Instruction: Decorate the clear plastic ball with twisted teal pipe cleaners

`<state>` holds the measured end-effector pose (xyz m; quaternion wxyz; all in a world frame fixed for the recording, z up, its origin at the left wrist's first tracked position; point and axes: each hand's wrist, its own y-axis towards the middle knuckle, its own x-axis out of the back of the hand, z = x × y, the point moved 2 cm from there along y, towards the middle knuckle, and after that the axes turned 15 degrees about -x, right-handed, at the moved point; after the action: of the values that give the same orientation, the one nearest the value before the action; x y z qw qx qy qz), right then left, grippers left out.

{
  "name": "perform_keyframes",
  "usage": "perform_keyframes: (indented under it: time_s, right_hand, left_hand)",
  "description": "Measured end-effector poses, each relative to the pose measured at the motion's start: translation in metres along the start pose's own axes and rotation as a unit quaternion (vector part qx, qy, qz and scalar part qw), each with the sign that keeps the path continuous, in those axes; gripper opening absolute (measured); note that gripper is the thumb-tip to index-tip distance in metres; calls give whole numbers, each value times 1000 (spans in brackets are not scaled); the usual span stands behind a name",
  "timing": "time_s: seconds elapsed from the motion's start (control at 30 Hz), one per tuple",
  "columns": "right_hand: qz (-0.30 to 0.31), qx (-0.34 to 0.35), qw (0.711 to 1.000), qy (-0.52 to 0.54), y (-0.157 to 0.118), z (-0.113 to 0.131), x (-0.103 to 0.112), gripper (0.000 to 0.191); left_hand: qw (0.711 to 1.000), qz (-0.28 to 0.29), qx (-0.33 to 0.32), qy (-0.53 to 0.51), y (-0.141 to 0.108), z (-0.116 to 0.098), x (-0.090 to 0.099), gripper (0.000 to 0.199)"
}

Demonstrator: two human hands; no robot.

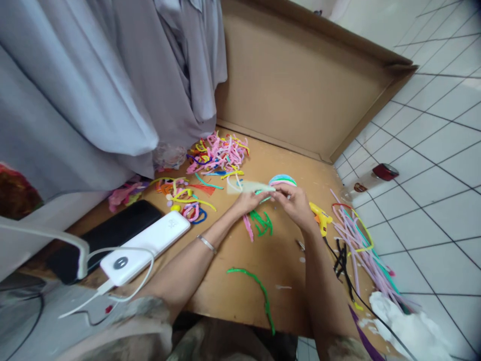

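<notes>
My left hand (248,201) and my right hand (291,200) meet near the middle of the wooden table. Closed fingers of both hands pinch a thin pale green strip (250,187), whose wide end points left. Just behind my right hand lies a round piece with blue, green and pink bands (282,179), partly hidden by the fingers. Below the hands are green fuzzy stems (262,223) and a pink stem (248,228). Nearer to me a curved green stem (259,283) lies alone.
Coloured stems (221,153) are heaped at the back. At left lie a white power bank (150,245) with a cable and a black phone (124,218). A yellow glue gun (320,218), long stems (361,240) and white stuffing (409,326) are at right. A cardboard panel (285,80) stands behind.
</notes>
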<state>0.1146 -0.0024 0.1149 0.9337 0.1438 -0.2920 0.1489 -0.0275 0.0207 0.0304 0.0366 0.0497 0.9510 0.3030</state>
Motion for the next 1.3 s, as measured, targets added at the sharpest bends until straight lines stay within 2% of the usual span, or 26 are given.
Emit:
perform_keyframes:
  time_s: [0.1,0.27,0.37,0.6,0.7,0.77,0.87,0.93,1.0,1.07,1.17,1.23,1.3]
  right_hand:
    - [-15,-14,999,46,3,-4,4,17]
    - [-33,-75,988,129,8,-14,5,24]
    - [-38,-89,984,147,11,-19,3,26]
    - [-29,-107,977,182,13,-28,-3,24]
    - [-44,-112,974,191,13,-30,-2,37]
    - [-41,-103,976,185,12,-29,-1,37]
    - [-16,-81,984,157,12,-25,-1,16]
    - [-2,-62,989,135,11,-23,-2,14]
    - [-15,-46,991,127,10,-21,-3,18]
    - [-62,-24,990,126,8,-17,-2,27]
    - [-122,43,987,91,4,-8,1,30]
    - [-115,86,989,45,1,-2,3,31]
    - [-83,109,991,-3,0,2,4,34]
  left_hand:
    - [998,63,-13,2,-1,-4,-4,36]
    - [996,79,-14,-30,-2,-8,-11,42]
    - [994,94,-6,-48,-3,-8,-15,48]
    - [995,64,12,-79,-1,-15,-16,43]
    - [994,55,29,-94,-1,-20,-16,41]
    - [993,47,36,-104,0,-21,-16,41]
    - [992,27,47,-118,0,-20,-14,42]
    - [990,7,54,-126,1,-17,-12,44]
    - [988,-14,61,-138,1,-14,-10,47]
    - [986,-25,65,-149,2,-13,-8,50]
    - [985,-12,66,-159,2,-16,-7,52]
    - [985,3,65,-161,2,-19,-6,52]
    - [985,12,66,-161,2,-21,-6,52]
